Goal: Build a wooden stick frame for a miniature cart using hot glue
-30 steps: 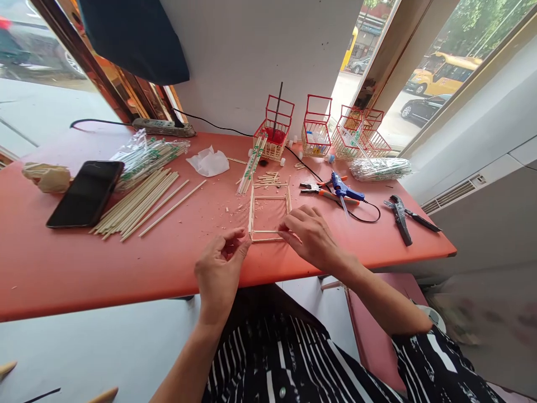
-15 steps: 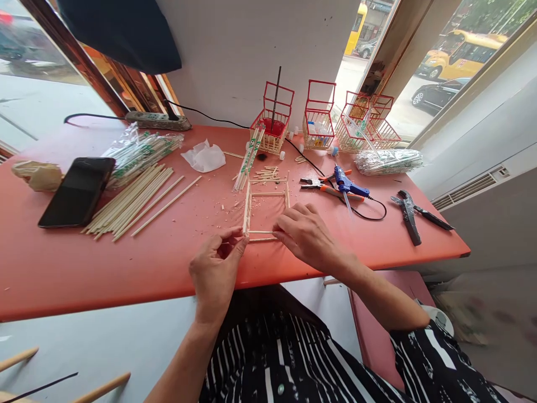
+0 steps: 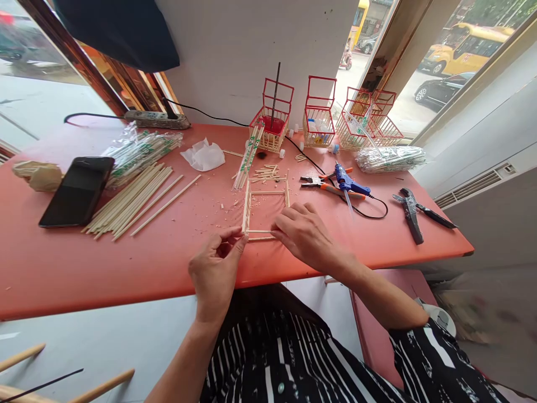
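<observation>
A small frame of thin wooden sticks (image 3: 247, 207) stands near the table's front edge, between my two hands. My left hand (image 3: 218, 263) pinches its near left corner with thumb and fingertips. The fingers of my right hand (image 3: 300, 232) are closed round the near right side, at the end of a cross stick (image 3: 260, 231); they hide that corner. Short cut sticks (image 3: 266, 172) and crumbs lie just behind the frame. Long sticks (image 3: 130, 198) are fanned out to the left.
A phone (image 3: 78, 190) lies on the left of the red table (image 3: 168, 263). Pliers (image 3: 312, 182), a blue glue gun (image 3: 348, 182) and a black cutter (image 3: 411, 215) are on the right. Red-rimmed stick baskets (image 3: 319, 126) and wrapped stick bundles (image 3: 390, 159) stand farther back.
The view has shifted very slightly. Both hands keep the same hold on the stick frame.
</observation>
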`<action>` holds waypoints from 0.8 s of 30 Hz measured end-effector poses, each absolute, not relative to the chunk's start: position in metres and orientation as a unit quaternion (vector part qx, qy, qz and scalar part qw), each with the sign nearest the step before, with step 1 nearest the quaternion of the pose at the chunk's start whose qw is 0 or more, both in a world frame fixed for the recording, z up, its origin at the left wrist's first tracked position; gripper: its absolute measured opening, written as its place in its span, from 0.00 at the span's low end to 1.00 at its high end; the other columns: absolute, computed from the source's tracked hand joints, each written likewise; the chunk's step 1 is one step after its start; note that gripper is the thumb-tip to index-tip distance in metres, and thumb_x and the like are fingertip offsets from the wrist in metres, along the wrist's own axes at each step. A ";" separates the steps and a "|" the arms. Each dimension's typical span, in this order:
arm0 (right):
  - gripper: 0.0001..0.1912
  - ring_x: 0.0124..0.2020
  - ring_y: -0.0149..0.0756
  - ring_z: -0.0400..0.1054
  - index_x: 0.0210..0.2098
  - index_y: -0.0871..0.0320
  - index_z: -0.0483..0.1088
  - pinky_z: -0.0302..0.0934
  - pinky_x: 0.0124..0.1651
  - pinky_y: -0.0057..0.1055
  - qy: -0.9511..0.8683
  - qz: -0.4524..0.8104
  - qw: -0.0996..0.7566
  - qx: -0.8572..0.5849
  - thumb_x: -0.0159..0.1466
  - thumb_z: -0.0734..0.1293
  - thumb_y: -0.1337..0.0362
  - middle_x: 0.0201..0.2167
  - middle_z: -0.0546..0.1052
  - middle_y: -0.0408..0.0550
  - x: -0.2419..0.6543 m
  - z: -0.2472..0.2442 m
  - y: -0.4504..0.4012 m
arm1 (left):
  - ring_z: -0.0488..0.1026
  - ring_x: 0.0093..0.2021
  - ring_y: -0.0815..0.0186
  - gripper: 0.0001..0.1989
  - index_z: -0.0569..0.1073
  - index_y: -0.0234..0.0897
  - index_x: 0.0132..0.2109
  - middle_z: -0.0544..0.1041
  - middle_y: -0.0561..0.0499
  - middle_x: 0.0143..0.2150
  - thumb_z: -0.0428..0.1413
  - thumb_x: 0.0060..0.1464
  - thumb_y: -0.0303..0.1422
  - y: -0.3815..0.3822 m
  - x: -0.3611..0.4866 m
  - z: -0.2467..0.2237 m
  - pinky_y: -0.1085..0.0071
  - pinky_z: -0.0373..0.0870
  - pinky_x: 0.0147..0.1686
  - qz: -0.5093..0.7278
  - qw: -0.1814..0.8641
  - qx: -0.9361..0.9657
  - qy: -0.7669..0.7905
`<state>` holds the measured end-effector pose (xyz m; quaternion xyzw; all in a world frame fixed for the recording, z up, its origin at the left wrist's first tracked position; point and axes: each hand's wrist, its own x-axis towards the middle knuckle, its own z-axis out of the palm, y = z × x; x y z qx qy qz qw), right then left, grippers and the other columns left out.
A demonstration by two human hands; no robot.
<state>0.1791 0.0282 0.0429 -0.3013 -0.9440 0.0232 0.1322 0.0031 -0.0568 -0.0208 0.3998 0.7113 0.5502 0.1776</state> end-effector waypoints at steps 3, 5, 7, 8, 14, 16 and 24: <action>0.08 0.40 0.40 0.63 0.38 0.60 0.72 0.46 0.45 0.36 -0.944 0.022 0.133 -0.302 0.74 0.64 0.65 0.39 0.78 0.50 0.179 0.042 0.028 | 0.76 0.33 0.67 0.14 0.82 0.41 0.43 0.82 0.53 0.36 0.64 0.52 0.43 -0.057 0.003 -0.019 0.71 0.73 0.37 0.546 0.179 0.398 0.715; 0.08 0.40 0.40 0.63 0.38 0.60 0.72 0.46 0.45 0.36 -0.944 0.020 0.133 -0.301 0.73 0.64 0.65 0.39 0.78 0.50 0.178 0.042 0.028 | 0.76 0.32 0.67 0.14 0.82 0.41 0.42 0.83 0.53 0.36 0.63 0.52 0.43 -0.057 0.004 -0.018 0.71 0.73 0.37 0.543 0.175 0.398 0.718; 0.08 0.40 0.41 0.63 0.38 0.59 0.72 0.46 0.45 0.37 -0.944 0.019 0.132 -0.300 0.73 0.64 0.65 0.39 0.78 0.50 0.178 0.042 0.028 | 0.76 0.32 0.67 0.14 0.82 0.41 0.42 0.83 0.53 0.36 0.63 0.52 0.43 -0.056 0.004 -0.018 0.71 0.73 0.37 0.539 0.170 0.401 0.721; 0.08 0.40 0.41 0.63 0.38 0.59 0.72 0.46 0.45 0.37 -0.945 0.019 0.132 -0.300 0.73 0.64 0.65 0.39 0.78 0.50 0.178 0.042 0.028 | 0.76 0.32 0.66 0.14 0.82 0.41 0.42 0.83 0.53 0.36 0.63 0.52 0.43 -0.056 0.005 -0.018 0.71 0.73 0.37 0.538 0.168 0.402 0.722; 0.09 0.40 0.41 0.62 0.38 0.59 0.72 0.46 0.45 0.37 -0.944 0.014 0.135 -0.300 0.74 0.63 0.65 0.39 0.78 0.50 0.177 0.042 0.028 | 0.75 0.32 0.66 0.14 0.82 0.41 0.42 0.83 0.52 0.36 0.62 0.52 0.44 -0.057 0.004 -0.018 0.70 0.72 0.35 0.526 0.160 0.407 0.729; 0.09 0.40 0.41 0.62 0.38 0.59 0.72 0.46 0.45 0.37 -0.944 0.013 0.134 -0.300 0.74 0.63 0.65 0.38 0.78 0.50 0.177 0.042 0.028 | 0.74 0.30 0.67 0.14 0.82 0.41 0.41 0.82 0.53 0.35 0.62 0.52 0.44 -0.057 0.005 -0.018 0.71 0.71 0.34 0.525 0.159 0.404 0.732; 0.09 0.40 0.41 0.62 0.38 0.60 0.72 0.46 0.45 0.37 -0.944 0.019 0.132 -0.300 0.74 0.63 0.65 0.39 0.78 0.50 0.176 0.042 0.028 | 0.72 0.29 0.69 0.10 0.82 0.42 0.39 0.80 0.55 0.32 0.62 0.53 0.41 -0.056 0.007 -0.019 0.72 0.68 0.33 0.531 0.140 0.415 0.726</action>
